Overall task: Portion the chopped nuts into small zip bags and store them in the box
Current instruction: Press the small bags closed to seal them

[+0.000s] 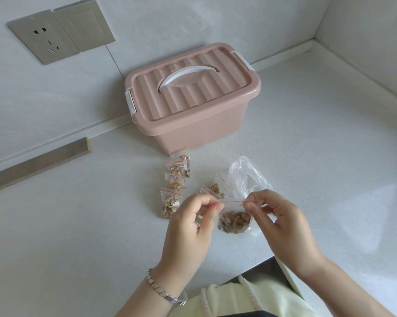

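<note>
The left hand (190, 223) and right hand (282, 225) each pinch one end of a zip bag's (234, 221) red-striped top between thumb and forefinger, the other fingers curled. Nuts (235, 219) fill its bottom. Filled bags (173, 181) lie in a row on the counter (78, 225) at 11 o'clock of the left hand, with a lone bag (213, 189) at 1. A crumpled clear bag (247, 177) lies at 11 of the right hand. Farther off at 12 stands the pink box (193, 124), with its lid (215, 72) on.
</note>
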`<action>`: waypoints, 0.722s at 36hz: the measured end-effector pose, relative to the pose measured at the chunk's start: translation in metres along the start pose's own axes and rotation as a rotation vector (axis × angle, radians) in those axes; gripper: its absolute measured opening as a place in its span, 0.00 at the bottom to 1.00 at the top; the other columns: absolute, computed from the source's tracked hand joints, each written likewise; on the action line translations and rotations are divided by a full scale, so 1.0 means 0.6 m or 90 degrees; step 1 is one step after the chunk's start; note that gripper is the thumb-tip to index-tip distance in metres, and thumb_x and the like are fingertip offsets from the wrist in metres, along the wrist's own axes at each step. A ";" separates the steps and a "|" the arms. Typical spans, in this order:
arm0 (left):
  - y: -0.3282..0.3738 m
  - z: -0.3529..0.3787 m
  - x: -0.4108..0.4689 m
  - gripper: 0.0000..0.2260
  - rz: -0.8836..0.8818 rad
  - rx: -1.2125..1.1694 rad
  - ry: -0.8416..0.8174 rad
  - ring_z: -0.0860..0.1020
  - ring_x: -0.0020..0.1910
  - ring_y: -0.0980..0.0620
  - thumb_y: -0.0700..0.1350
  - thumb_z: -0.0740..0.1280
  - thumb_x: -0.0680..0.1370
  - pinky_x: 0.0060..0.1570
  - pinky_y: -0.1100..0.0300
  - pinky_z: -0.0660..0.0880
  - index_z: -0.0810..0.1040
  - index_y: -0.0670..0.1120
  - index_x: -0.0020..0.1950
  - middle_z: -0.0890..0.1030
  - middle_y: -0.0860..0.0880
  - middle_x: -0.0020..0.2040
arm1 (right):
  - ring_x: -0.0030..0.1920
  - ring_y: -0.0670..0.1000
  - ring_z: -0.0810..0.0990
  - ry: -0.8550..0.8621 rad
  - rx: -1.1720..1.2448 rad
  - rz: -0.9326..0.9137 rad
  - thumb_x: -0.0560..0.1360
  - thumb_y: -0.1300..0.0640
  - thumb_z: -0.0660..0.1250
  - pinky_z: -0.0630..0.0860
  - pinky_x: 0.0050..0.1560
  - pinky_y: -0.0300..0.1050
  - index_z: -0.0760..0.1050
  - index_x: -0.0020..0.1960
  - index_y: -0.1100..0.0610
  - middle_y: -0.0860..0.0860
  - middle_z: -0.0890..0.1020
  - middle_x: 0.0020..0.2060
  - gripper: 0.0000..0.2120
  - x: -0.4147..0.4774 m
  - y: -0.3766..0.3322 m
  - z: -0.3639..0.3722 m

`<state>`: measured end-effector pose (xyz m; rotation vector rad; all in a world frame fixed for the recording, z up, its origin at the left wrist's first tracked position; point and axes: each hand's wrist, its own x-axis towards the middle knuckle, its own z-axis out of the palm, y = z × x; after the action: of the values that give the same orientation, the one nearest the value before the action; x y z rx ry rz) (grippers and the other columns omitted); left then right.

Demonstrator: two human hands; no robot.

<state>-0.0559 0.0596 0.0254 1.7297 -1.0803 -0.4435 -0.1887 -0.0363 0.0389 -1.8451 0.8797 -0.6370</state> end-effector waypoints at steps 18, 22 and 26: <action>0.012 -0.008 0.009 0.00 0.088 -0.021 -0.065 0.76 0.40 0.64 0.46 0.67 0.72 0.44 0.75 0.69 0.77 0.50 0.41 0.79 0.53 0.41 | 0.39 0.43 0.77 -0.044 -0.047 -0.083 0.72 0.45 0.60 0.69 0.42 0.27 0.74 0.39 0.42 0.42 0.79 0.42 0.05 0.001 0.015 -0.009; 0.015 -0.005 0.008 0.02 0.071 -0.046 -0.060 0.77 0.39 0.63 0.45 0.68 0.72 0.44 0.74 0.70 0.79 0.50 0.43 0.81 0.57 0.40 | 0.38 0.42 0.76 -0.050 -0.052 -0.094 0.71 0.46 0.60 0.69 0.41 0.26 0.74 0.44 0.43 0.41 0.78 0.43 0.05 0.003 0.012 -0.010; 0.018 -0.002 0.007 0.02 0.045 -0.045 -0.050 0.77 0.39 0.65 0.46 0.67 0.71 0.43 0.76 0.68 0.79 0.50 0.43 0.79 0.63 0.39 | 0.38 0.39 0.75 -0.055 -0.049 -0.117 0.72 0.48 0.61 0.68 0.41 0.25 0.75 0.41 0.44 0.41 0.78 0.42 0.05 0.002 0.010 -0.009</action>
<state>-0.0581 0.0558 0.0364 1.6176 -1.1651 -0.5035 -0.1939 -0.0417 0.0359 -2.0236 0.6922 -0.6380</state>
